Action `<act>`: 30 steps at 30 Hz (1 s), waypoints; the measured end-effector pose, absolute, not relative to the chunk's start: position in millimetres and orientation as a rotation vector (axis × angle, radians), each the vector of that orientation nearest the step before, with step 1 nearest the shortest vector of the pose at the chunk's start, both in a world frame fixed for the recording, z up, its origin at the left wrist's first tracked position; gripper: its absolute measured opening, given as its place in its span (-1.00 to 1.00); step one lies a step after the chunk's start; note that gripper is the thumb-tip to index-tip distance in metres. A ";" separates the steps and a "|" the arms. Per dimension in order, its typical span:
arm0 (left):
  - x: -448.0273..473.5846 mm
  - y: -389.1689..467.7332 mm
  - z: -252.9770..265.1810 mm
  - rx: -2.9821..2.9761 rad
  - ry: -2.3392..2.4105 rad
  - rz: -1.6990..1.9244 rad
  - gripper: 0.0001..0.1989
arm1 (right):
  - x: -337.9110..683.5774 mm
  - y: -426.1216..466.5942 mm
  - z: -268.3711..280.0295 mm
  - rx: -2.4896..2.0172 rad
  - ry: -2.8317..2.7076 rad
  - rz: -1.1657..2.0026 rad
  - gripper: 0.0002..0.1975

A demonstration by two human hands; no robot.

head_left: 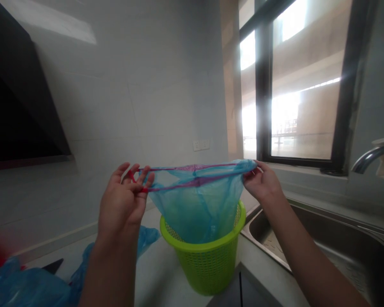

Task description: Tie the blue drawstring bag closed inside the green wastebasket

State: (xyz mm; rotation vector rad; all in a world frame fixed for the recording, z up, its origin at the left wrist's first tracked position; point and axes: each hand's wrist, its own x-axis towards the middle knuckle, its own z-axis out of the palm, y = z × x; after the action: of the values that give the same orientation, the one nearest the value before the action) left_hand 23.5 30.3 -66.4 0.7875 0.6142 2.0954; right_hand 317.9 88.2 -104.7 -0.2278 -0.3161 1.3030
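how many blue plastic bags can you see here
2 at least. One blue bag is stretched open between both hands over the green basket; more crumpled blue plastic lies at lower left, possibly several bags.

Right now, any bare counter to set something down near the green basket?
Bare counter lies between the left hand and the green basket. The sink basin beside the right hand looks bare. Crowded at far left, where loose blue bags lie; the stretched blue bag fills the basket's mouth.

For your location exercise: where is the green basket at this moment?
In the head view, the green basket stands low at centre on the counter, left of the sink, below the blue bag stretched between both hands.
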 end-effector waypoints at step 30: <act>31.5 3.6 -65.0 0.846 0.474 2.065 -0.65 | 280.5 78.8 -132.1 -0.826 -1.303 0.791 -0.77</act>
State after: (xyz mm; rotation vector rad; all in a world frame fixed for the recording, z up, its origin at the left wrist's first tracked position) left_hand 31.5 3.6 -65.0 0.8465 0.4739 2.0651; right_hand 280.5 78.8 -132.1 -0.8263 -1.3031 0.7910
